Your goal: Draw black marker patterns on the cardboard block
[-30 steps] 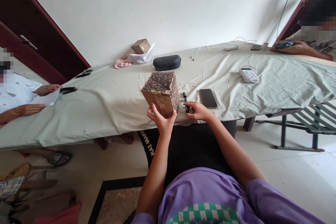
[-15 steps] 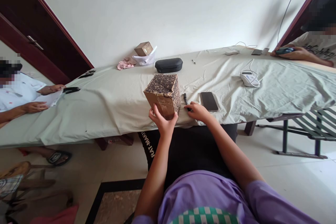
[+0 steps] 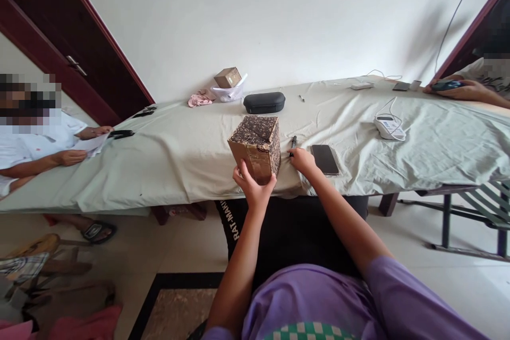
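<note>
My left hand [image 3: 253, 186] grips the lower near corner of a brown cardboard box [image 3: 256, 145] covered in dark scribbled marks, holding it tilted at the near edge of the table [image 3: 167, 159]. Just right of the box, my right hand [image 3: 303, 160] is closed on a black marker pen [image 3: 293, 143] that lies on the cloth. A dark phone [image 3: 325, 159] lies flat right beside that hand.
A pale green cloth covers the long table. At the back stand a black case [image 3: 264, 102], a small cardboard box [image 3: 228, 77] on a white bag and a pink cloth [image 3: 199, 100]. A white device [image 3: 388, 127] with cable lies right. Other people sit at both ends.
My right hand has closed round the marker and drawn in towards the box. My left hand keeps its hold on the box. The view has shifted slightly.
</note>
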`<control>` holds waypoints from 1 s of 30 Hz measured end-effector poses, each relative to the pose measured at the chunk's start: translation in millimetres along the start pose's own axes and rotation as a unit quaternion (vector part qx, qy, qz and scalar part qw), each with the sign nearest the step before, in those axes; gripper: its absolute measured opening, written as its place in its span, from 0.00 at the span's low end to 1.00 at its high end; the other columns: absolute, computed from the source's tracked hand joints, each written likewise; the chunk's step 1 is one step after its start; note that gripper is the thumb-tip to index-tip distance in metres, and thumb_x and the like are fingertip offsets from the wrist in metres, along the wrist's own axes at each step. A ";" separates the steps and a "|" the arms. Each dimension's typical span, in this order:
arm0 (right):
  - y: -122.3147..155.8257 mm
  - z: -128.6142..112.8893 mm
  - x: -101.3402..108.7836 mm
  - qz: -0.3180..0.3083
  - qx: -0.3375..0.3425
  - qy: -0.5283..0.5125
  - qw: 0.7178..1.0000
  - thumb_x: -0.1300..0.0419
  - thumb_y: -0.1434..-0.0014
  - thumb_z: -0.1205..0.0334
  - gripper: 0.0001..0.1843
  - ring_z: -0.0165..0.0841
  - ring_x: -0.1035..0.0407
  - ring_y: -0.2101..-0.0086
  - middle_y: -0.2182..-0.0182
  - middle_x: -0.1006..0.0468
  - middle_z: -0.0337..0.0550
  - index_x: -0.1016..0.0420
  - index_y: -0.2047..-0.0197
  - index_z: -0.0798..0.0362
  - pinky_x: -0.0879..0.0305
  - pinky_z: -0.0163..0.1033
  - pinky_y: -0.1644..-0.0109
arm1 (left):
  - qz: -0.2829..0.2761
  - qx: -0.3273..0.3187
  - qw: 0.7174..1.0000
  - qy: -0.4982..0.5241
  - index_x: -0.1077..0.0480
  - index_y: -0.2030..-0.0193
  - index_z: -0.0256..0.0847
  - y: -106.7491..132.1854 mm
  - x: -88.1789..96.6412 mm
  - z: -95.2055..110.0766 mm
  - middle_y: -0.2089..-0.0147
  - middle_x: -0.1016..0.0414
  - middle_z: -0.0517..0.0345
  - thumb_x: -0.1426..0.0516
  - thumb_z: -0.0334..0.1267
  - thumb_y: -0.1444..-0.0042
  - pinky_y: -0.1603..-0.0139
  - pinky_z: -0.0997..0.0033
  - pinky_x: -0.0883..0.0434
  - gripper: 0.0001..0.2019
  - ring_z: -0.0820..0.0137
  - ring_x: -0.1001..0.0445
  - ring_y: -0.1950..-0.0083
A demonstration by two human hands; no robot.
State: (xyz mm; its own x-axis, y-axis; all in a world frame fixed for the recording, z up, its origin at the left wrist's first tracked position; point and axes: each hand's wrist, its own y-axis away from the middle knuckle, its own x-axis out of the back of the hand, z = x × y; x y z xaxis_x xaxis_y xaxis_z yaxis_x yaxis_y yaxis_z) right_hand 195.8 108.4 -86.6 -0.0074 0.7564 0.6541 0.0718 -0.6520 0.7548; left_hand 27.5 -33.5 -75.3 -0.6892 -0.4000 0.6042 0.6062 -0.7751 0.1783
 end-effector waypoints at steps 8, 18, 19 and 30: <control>16.0 13.1 25.5 0.101 -0.052 -0.024 0.993 0.46 0.30 0.58 0.27 0.49 0.33 0.39 0.39 0.26 0.56 0.29 0.31 0.54 0.37 0.49 0.35 | -0.020 -0.003 1.000 -0.005 0.53 0.22 0.40 -3.4 2.1 -5.2 0.31 0.48 0.35 0.31 0.48 0.52 0.27 0.43 0.36 0.55 0.44 0.41 0.28; 41.9 39.6 36.1 0.075 -0.331 0.024 0.940 0.25 0.46 0.45 0.60 0.65 0.39 0.35 0.35 0.38 0.80 0.46 0.24 0.68 0.42 0.60 0.33 | -0.001 -0.011 1.000 -0.008 0.49 0.23 0.37 -7.1 -8.8 -6.4 0.32 0.46 0.34 0.31 0.49 0.53 0.28 0.43 0.36 0.54 0.44 0.40 0.30; 41.0 40.9 37.3 0.078 -0.333 0.010 0.940 0.23 0.48 0.45 0.61 0.65 0.38 0.35 0.36 0.37 0.80 0.45 0.25 0.70 0.42 0.60 0.33 | -0.003 -0.007 1.000 -0.010 0.49 0.23 0.37 -7.0 -8.8 -6.2 0.32 0.46 0.35 0.31 0.49 0.53 0.28 0.42 0.36 0.54 0.44 0.40 0.30; 57.3 2.8 39.5 0.166 -0.129 -0.534 0.819 0.37 0.44 0.46 0.22 0.41 0.22 0.54 0.57 0.18 0.42 0.29 0.50 0.49 0.23 0.48 0.49 | -0.009 -0.007 1.000 -0.028 0.50 0.23 0.37 -5.9 -10.7 -5.5 0.32 0.45 0.33 0.31 0.49 0.53 0.29 0.41 0.35 0.54 0.42 0.40 0.30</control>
State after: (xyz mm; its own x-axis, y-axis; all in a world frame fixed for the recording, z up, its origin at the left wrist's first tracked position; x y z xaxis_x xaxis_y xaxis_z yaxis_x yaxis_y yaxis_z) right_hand 202.4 101.1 -17.6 0.8563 0.0600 0.5130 -0.3207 -0.7170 0.6190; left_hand 29.1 -27.4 -87.1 -0.6768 -0.3576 0.6434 0.5871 -0.7896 0.1787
